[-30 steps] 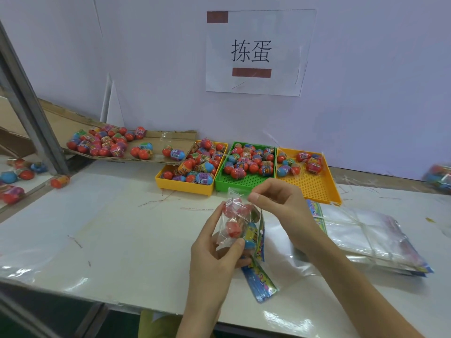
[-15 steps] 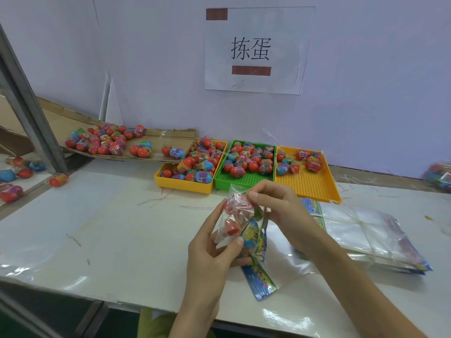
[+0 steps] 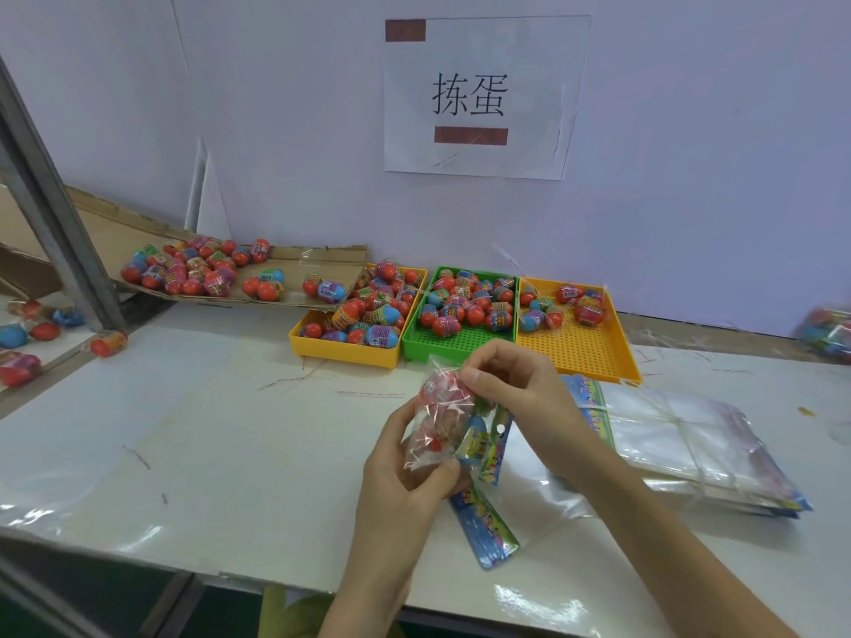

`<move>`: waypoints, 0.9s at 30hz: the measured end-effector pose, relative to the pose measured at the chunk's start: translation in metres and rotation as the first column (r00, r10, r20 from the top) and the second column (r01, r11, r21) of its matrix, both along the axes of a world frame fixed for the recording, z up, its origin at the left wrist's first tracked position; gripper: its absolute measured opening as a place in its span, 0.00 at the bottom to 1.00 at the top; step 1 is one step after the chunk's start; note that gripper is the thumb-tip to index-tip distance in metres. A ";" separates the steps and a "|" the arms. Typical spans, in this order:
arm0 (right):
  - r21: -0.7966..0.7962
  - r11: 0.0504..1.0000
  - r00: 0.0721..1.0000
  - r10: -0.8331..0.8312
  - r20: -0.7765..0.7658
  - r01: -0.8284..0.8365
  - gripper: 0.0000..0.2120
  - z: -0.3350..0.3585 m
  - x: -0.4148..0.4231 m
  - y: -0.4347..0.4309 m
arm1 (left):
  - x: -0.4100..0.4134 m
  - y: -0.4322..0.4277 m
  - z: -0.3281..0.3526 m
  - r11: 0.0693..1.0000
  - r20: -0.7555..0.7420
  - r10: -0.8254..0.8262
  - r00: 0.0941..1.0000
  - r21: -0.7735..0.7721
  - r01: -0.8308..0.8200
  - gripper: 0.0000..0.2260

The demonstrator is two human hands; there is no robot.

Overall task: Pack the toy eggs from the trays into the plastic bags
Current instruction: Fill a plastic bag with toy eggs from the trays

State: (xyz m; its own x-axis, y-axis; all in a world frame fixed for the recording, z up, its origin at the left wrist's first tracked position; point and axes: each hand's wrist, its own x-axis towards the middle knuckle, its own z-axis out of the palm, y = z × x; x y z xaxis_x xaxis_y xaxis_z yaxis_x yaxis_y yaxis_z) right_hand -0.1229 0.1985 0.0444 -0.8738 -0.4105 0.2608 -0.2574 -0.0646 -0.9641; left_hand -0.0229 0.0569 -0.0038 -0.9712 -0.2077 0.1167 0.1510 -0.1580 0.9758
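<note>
Both hands hold a filled bag above the counter [image 3: 230, 430].

The left hand [image 3: 405, 481] grips the clear bag [image 3: 442, 421] from below, fingers curled round it; the right hand [image 3: 511, 384] pinches its crinkled top. Red and blue eggs [image 3: 437, 442] show through the plastic, and a printed header card hangs beside it. More eggs fill the trays [image 3: 460, 347] behind.

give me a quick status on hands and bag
Left hand grips bag of eggs. Right hand pinches its top. Nothing in the way.
</note>
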 end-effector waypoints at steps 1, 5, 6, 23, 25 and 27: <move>0.001 1.000 1.000 -0.009 -0.029 0.009 0.04 0.000 0.001 0.000 | 0.000 0.001 0.000 1.000 -0.004 -0.007 1.000 -0.018 0.007 0.25; 0.026 1.000 0.993 -0.006 -0.114 0.010 0.04 0.002 0.005 0.000 | 0.001 0.002 0.005 0.999 -0.038 -0.013 0.999 0.049 0.015 0.19; 0.057 0.998 0.990 0.013 -0.144 -0.005 0.03 0.002 0.006 0.000 | 0.000 0.002 0.005 0.997 -0.042 0.025 0.999 0.079 -0.022 0.18; 0.158 0.984 0.988 0.106 -0.115 -0.087 0.03 0.008 0.000 0.009 | 0.005 0.002 0.013 0.952 -0.036 0.200 0.979 0.242 -0.186 0.09; 0.153 0.984 0.986 0.112 -0.121 -0.093 0.03 0.008 0.002 0.008 | 0.005 0.003 0.015 0.934 -0.025 0.247 0.969 0.274 -0.231 0.12; 0.151 0.983 0.986 0.120 -0.119 -0.102 0.03 0.008 0.002 0.008 | 0.004 0.003 0.016 0.905 -0.011 0.299 0.954 0.322 -0.280 0.14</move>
State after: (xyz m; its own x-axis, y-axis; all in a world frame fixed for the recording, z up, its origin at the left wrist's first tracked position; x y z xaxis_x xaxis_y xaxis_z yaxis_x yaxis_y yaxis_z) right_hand -0.1206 0.2064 0.0523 -0.7843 -0.5443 0.2977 -0.3770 0.0370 -0.9255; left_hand -0.0189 0.0598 0.0120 -0.8563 -0.5136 0.0543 0.2919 -0.3945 0.8713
